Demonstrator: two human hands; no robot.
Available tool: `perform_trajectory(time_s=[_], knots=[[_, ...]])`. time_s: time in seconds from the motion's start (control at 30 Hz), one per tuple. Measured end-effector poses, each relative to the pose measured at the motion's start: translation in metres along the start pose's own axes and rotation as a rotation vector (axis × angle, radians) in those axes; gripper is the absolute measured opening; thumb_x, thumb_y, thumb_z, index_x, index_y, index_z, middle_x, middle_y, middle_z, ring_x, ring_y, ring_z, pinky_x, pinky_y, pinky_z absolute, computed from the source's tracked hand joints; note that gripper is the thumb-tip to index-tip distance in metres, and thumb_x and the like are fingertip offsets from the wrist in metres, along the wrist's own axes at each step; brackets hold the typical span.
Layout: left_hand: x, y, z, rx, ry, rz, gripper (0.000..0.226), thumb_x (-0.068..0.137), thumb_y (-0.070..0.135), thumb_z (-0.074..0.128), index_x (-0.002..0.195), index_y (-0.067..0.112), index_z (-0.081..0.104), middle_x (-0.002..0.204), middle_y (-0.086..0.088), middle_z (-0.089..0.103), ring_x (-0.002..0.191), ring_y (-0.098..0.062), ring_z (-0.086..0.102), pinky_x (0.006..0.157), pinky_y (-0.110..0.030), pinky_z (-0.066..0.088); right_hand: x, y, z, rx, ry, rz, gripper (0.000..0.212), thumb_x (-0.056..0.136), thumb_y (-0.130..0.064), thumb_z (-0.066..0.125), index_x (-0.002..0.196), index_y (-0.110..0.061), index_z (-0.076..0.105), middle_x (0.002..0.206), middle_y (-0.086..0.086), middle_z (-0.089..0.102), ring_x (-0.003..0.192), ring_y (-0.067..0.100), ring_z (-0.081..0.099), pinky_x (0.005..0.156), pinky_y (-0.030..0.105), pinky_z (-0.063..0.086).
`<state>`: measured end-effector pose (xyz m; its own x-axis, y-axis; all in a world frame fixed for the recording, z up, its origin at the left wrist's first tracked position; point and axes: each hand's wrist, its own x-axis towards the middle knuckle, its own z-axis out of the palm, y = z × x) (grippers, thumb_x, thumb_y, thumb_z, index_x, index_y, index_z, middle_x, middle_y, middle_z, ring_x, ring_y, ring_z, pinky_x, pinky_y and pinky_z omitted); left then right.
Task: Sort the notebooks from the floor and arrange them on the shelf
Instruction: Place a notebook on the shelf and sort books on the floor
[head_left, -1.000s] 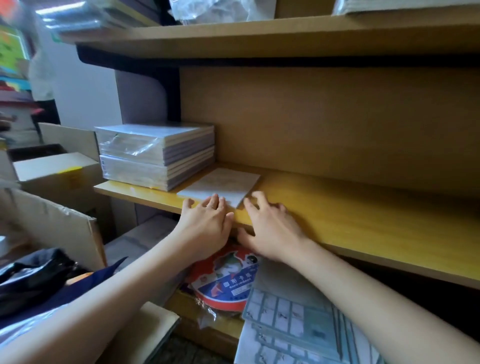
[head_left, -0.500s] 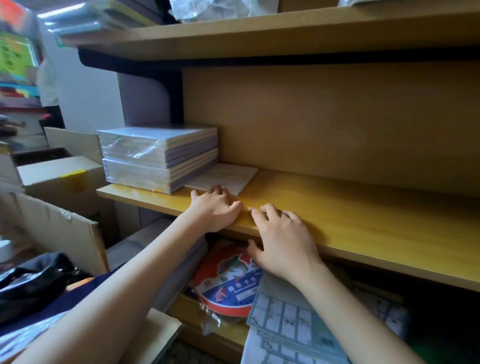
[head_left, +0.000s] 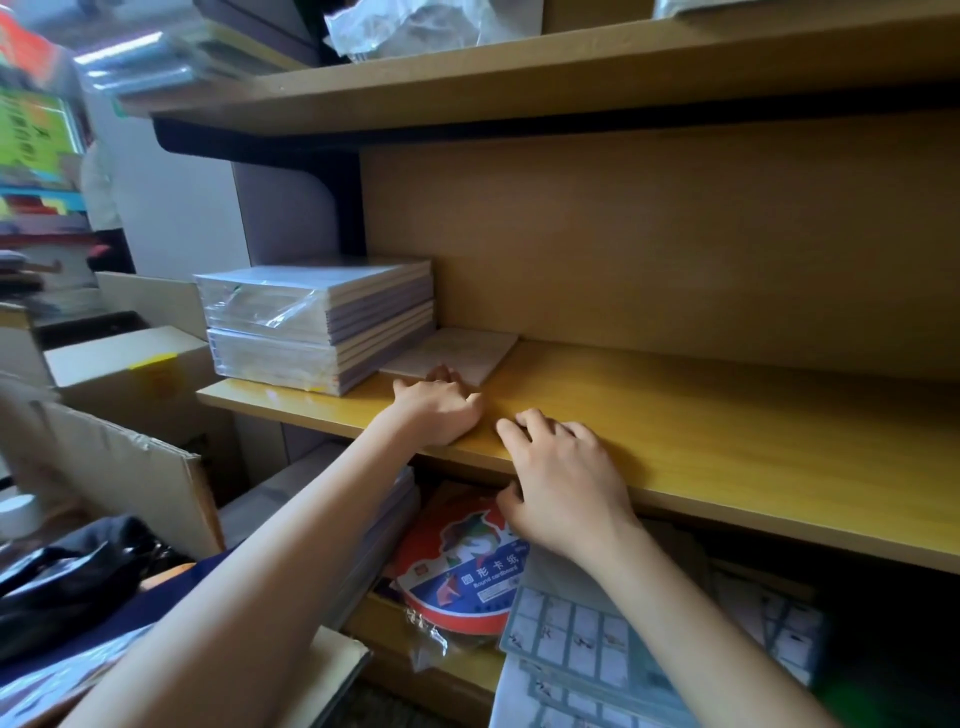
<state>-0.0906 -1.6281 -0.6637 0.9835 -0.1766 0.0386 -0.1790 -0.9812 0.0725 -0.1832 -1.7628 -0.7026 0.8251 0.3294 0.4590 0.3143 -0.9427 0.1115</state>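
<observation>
The left hand (head_left: 439, 410) is lying palm down on the yellow shelf (head_left: 727, 431), its fingers stretched forward and gripping nothing. Its fingertips are touching the near edge of a thin pale notebook (head_left: 457, 351). The right hand (head_left: 563, 483) is resting just beside it, to the right and nearer the front. Its fingers are spread and lightly bent on the board, while the thumb is hanging down over the shelf's front edge. It is holding nothing either.

The thin notebook is lying flat on the shelf, turned at a slight angle. Its left side is sitting against the foot of a stack of plastic-wrapped notebooks (head_left: 317, 322). That stack is standing at the left end of the shelf, two wrapped bundles one on top of the other. To the right of the notebook the board is running on bare towards the brown back panel (head_left: 675, 234).

Below the shelf, under the right wrist, a round red and blue card packet (head_left: 462, 582) is lying in its wrapper. Grey sheets printed with a grid (head_left: 597, 649) are overlapping its right side. At the left a brown cardboard flap (head_left: 130, 467) is standing, with a black bag (head_left: 62, 571) in front of it. An upper shelf (head_left: 571, 73) is carrying crumpled clear plastic (head_left: 415, 26).
</observation>
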Motion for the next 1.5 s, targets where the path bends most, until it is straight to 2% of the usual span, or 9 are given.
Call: perform_trajectory(time_s=[0.23,0.4,0.47,0.57,0.7,0.8,0.93,1.1,1.5], knots=[[-0.011,-0.006,-0.001,-0.164,0.097,0.03,0.055,0.099,0.034,0.021,0.147,0.006,0.023,0.157,-0.015,0.013,0.141,-0.029,0.022,0.114,-0.049,0.012,-0.011,0.004,-0.012,0.214,-0.03,-0.086,0.049,0.089,-0.028,0.05,0.137,-0.025,0.04,0.141,-0.006,0.043,0.117,0.019,0.051,0.103,0.032,0.036],[-0.077,0.017,-0.002,-0.243,0.361,0.293,0.077,0.078,0.035,0.021,0.149,0.005,0.021,0.157,-0.012,0.011,0.145,-0.016,0.012,0.117,-0.034,0.008,-0.087,0.002,-0.009,0.556,0.228,-0.1,0.021,0.082,-0.018,0.044,0.087,-0.022,0.063,0.086,-0.013,0.063,0.075,0.008,0.059,0.068,0.023,0.045],[-0.121,0.032,0.009,-0.222,0.323,0.522,0.075,0.073,0.027,0.029,0.147,0.01,0.03,0.156,-0.007,0.022,0.142,-0.015,0.024,0.115,-0.029,0.018,-0.133,0.001,0.008,0.675,0.092,-0.01,0.019,0.08,-0.017,0.045,0.078,-0.027,0.06,0.076,-0.017,0.06,0.07,0.0,0.056,0.063,0.02,0.044],[-0.188,0.05,0.045,-0.304,-0.008,0.762,0.061,0.076,0.013,0.041,0.135,0.018,0.049,0.145,0.0,0.044,0.129,-0.013,0.044,0.105,-0.028,0.037,-0.201,-0.004,0.041,0.77,-0.231,0.199,0.028,0.081,-0.012,0.046,0.071,-0.035,0.059,0.069,-0.012,0.064,0.063,0.006,0.059,0.063,0.03,0.048],[-0.26,0.047,0.127,-0.223,-0.399,0.688,0.037,0.091,0.033,0.035,0.11,0.021,0.064,0.115,-0.001,0.065,0.103,-0.018,0.058,0.087,-0.034,0.045,-0.279,-0.029,0.078,1.098,-0.506,0.697,0.042,0.084,0.015,0.038,0.066,-0.016,0.06,0.049,-0.004,0.062,0.043,0.002,0.055,0.05,0.022,0.045],[-0.304,0.028,0.196,-0.288,-0.724,0.478,0.047,0.093,0.045,0.033,0.094,0.005,0.059,0.102,-0.016,0.064,0.094,-0.029,0.058,0.085,-0.038,0.046,-0.321,-0.053,0.09,1.203,-0.77,1.005,0.034,0.091,0.009,0.036,0.074,-0.013,0.056,0.064,0.002,0.062,0.039,0.002,0.054,0.039,0.013,0.04],[-0.346,-0.008,0.247,-0.243,-0.686,0.101,0.056,0.091,0.045,0.05,0.134,0.012,0.036,0.146,-0.012,0.024,0.135,-0.028,0.028,0.106,-0.031,0.031,-0.342,-0.082,0.082,1.334,-0.939,1.22,0.007,0.093,-0.011,0.049,0.093,-0.014,0.055,0.086,0.006,0.063,0.063,0.012,0.058,0.053,0.019,0.046],[-0.368,-0.039,0.254,-0.175,-0.598,-0.051,0.092,0.084,0.045,0.062,0.148,0.018,0.0,0.154,-0.009,-0.009,0.144,-0.026,-0.006,0.115,-0.031,0.012,-0.343,-0.106,0.072,1.511,-1.031,1.206,0.003,0.091,-0.013,0.054,0.091,-0.016,0.056,0.093,0.006,0.063,0.079,0.02,0.061,0.075,0.029,0.049],[-0.362,-0.031,0.255,-0.303,-0.496,-0.255,0.092,0.082,0.04,0.068,0.147,0.018,0.008,0.148,-0.012,0.015,0.14,-0.031,0.013,0.111,-0.037,0.017,-0.344,-0.136,0.054,1.612,-1.196,0.971,0.031,0.073,-0.014,0.061,0.102,-0.02,0.058,0.095,-0.004,0.067,0.081,0.01,0.062,0.074,0.022,0.046]])
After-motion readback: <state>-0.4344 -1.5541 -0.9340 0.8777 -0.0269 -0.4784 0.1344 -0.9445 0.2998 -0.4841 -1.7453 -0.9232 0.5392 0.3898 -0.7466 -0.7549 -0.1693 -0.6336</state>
